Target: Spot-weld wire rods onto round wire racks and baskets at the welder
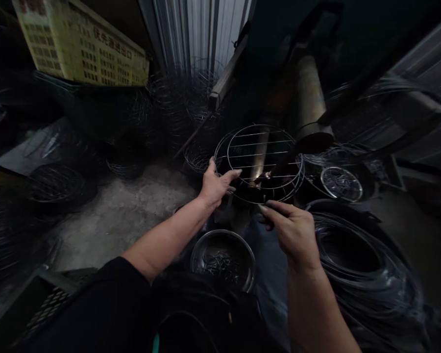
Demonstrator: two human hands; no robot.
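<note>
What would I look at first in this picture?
Your eye would probably land on the round wire rack in the middle, with the left hand on its rim and the right hand just below it. Under the hands sits a steel bowl of short wire bits, and a big coil of dark wire lies at lower right. A yellow sign with writing hangs top left.

wall sign (81,45) print blurred, wire coil (367,274) cut off

On the concrete floor (113,220) in front of you sit round dark wire baskets (55,184), several off to your left and more piled toward the far corner, overlapping one another in dim light.
</note>
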